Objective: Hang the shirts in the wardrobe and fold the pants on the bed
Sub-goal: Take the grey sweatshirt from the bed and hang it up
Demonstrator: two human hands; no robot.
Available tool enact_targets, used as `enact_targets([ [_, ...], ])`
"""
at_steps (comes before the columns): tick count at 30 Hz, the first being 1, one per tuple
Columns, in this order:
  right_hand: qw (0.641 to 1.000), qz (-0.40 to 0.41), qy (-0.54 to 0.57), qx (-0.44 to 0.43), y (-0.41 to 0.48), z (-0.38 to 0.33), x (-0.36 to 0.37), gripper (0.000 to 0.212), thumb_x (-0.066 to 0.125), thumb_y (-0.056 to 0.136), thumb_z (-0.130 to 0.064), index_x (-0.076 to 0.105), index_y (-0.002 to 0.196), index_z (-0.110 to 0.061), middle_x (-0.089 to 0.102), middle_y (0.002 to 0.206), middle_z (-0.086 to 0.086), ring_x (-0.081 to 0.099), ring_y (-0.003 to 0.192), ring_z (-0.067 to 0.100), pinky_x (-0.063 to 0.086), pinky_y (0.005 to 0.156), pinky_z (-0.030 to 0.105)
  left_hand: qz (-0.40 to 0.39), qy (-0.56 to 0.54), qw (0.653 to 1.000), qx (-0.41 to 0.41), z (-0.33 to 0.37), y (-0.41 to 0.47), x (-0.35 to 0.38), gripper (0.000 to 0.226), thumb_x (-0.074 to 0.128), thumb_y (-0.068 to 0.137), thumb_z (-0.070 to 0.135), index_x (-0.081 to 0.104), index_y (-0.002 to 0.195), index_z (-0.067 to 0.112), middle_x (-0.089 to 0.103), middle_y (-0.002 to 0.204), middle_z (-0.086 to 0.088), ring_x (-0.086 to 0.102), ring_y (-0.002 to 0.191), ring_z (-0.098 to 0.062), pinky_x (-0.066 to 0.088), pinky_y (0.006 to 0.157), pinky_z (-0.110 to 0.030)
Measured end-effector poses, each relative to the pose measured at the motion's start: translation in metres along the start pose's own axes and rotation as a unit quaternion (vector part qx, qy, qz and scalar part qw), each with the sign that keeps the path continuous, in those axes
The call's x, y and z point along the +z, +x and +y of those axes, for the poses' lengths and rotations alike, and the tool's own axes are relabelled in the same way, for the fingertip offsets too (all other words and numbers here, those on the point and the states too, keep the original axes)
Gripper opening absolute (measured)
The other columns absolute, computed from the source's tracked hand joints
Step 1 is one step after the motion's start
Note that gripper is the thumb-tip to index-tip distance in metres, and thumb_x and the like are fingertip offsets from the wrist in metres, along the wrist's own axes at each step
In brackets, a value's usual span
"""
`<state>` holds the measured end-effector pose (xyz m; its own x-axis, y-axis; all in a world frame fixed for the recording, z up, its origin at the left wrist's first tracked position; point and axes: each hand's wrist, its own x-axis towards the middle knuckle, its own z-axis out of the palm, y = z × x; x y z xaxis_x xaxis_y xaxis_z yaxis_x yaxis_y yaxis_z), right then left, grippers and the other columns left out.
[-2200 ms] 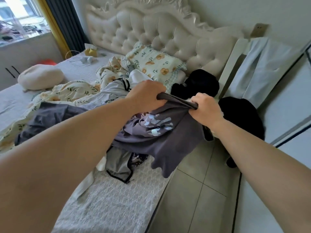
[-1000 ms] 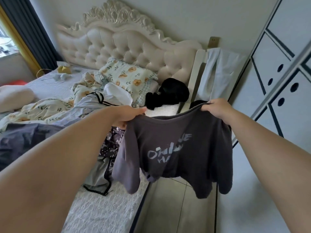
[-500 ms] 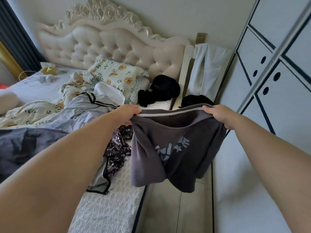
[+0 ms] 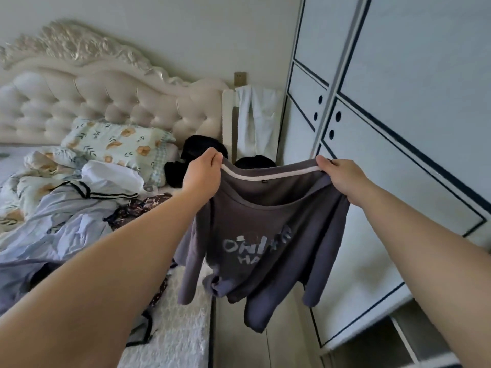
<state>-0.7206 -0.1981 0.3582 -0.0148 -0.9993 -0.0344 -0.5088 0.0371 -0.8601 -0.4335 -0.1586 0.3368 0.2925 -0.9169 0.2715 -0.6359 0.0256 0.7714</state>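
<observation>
A dark grey shirt (image 4: 255, 243) with pale lettering hangs in the air over the gap between the bed and the wardrobe. My left hand (image 4: 203, 171) pinches one end of its neckline and my right hand (image 4: 342, 179) grips the other end, stretching the collar between them. The sleeves and hem dangle loose below. The white wardrobe (image 4: 398, 107) with dark trim lines stands close on the right, its doors closed. More clothes (image 4: 66, 221) lie heaped on the bed (image 4: 175, 328) to the left, including a pale blue garment and a dark patterned one.
A tufted cream headboard (image 4: 106, 102) and a floral pillow (image 4: 117, 142) are at the back. Black clothing (image 4: 196, 152) lies by the pillow. A white garment (image 4: 255, 123) hangs over a white frame in the corner. A narrow tiled floor strip (image 4: 255, 341) runs between bed and wardrobe.
Both hands lifted the grey shirt off the bed pile, spread its neckline apart and raised it. My view turned right, bringing the wardrobe doors into sight.
</observation>
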Motion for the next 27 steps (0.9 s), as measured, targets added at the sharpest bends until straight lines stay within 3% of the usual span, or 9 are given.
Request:
enact_targets([
  [4, 0.997, 0.038, -0.043, -0.043, -0.036, -0.005, -0.024, 0.046, 0.050, 0.088, -0.054, 0.067, 0.077, -0.013, 0.065, 0.079, 0.002, 0.060, 0.073, 0.016, 0.047, 0.071, 0.030, -0.027, -0.043, 0.997, 0.059, 0.040, -0.014, 0.008, 0.030, 0.035, 0.101, 0.030, 0.048, 0.076, 0.021, 0.052, 0.070, 0.002, 0.046, 0.062, -0.012, 0.033, 0.053, -0.028],
  [6, 0.996, 0.044, -0.054, -0.064, -0.054, -0.008, -0.039, 0.052, 0.053, 0.085, -0.055, 0.056, 0.066, -0.006, 0.052, 0.061, -0.002, 0.047, 0.054, 0.009, 0.037, 0.054, 0.023, -0.039, -0.052, 0.993, 0.097, 0.063, -0.021, 0.012, 0.029, 0.036, 0.101, 0.028, 0.050, 0.083, 0.011, 0.052, 0.070, -0.001, 0.045, 0.062, -0.013, 0.035, 0.056, -0.029],
  [9, 0.993, 0.044, -0.056, -0.092, -0.079, -0.015, -0.059, 0.048, 0.062, 0.079, -0.053, 0.046, 0.056, -0.014, 0.035, 0.049, -0.010, 0.033, 0.044, 0.004, 0.025, 0.043, 0.015, -0.074, -0.044, 0.984, 0.155, 0.099, -0.036, 0.021, 0.029, 0.036, 0.101, 0.029, 0.043, 0.075, 0.017, 0.048, 0.065, 0.001, 0.044, 0.060, -0.014, 0.034, 0.056, -0.031],
  [11, 0.991, 0.042, -0.068, -0.109, -0.093, -0.019, -0.073, 0.040, 0.067, 0.076, -0.050, 0.057, 0.063, -0.013, 0.046, 0.056, -0.011, 0.041, 0.050, 0.003, 0.029, 0.047, 0.013, -0.096, -0.044, 0.977, 0.184, 0.123, -0.049, 0.027, 0.031, 0.039, 0.100, 0.030, 0.043, 0.070, 0.024, 0.049, 0.065, 0.004, 0.044, 0.060, -0.012, 0.034, 0.054, -0.029],
  [13, 0.989, 0.031, -0.081, -0.119, -0.107, -0.021, -0.085, 0.024, 0.071, 0.073, -0.046, 0.063, 0.079, -0.024, 0.060, 0.077, -0.014, 0.053, 0.069, -0.001, 0.036, 0.060, 0.014, -0.126, -0.050, 0.968, 0.210, 0.148, -0.064, 0.032, 0.030, 0.043, 0.099, 0.029, 0.046, 0.069, 0.027, 0.053, 0.068, 0.006, 0.049, 0.065, -0.013, 0.039, 0.058, -0.030],
  [15, 0.987, 0.008, -0.097, -0.125, -0.123, -0.023, -0.096, 0.032, 0.075, 0.071, -0.043, 0.060, 0.099, -0.036, 0.058, 0.097, -0.024, 0.053, 0.087, -0.007, 0.036, 0.068, 0.010, -0.167, -0.067, 0.956, 0.233, 0.172, -0.080, 0.038, 0.026, 0.046, 0.098, 0.028, 0.056, 0.074, 0.027, 0.062, 0.076, 0.004, 0.056, 0.077, -0.018, 0.045, 0.072, -0.032],
  [17, 0.987, -0.019, -0.094, -0.128, -0.140, -0.023, -0.108, 0.044, 0.076, 0.072, -0.039, 0.056, 0.110, -0.043, 0.055, 0.100, -0.031, 0.053, 0.090, -0.012, 0.035, 0.070, 0.005, -0.203, -0.093, 0.942, 0.249, 0.197, -0.098, 0.043, 0.023, 0.048, 0.097, 0.028, 0.064, 0.080, 0.025, 0.068, 0.084, 0.003, 0.060, 0.084, -0.016, 0.046, 0.077, -0.029],
  [22, 0.988, 0.003, -0.109, -0.109, -0.177, -0.014, -0.144, 0.015, 0.077, 0.071, -0.039, 0.063, 0.075, -0.034, 0.063, 0.074, -0.018, 0.057, 0.069, -0.007, 0.040, 0.057, 0.009, -0.226, -0.134, 0.921, 0.288, 0.257, -0.139, 0.059, 0.024, 0.054, 0.094, 0.026, 0.062, 0.073, 0.036, 0.064, 0.073, 0.018, 0.057, 0.071, 0.004, 0.044, 0.069, -0.015],
  [27, 0.983, 0.075, -0.133, -0.100, -0.217, -0.004, -0.194, 0.028, 0.072, 0.077, -0.033, 0.056, 0.057, -0.021, 0.048, 0.054, -0.009, 0.044, 0.046, -0.002, 0.029, 0.042, 0.012, -0.192, -0.197, 0.912, 0.304, 0.299, -0.177, 0.082, 0.020, 0.058, 0.091, 0.031, 0.061, 0.072, 0.032, 0.066, 0.072, 0.011, 0.057, 0.068, 0.002, 0.046, 0.067, -0.018],
])
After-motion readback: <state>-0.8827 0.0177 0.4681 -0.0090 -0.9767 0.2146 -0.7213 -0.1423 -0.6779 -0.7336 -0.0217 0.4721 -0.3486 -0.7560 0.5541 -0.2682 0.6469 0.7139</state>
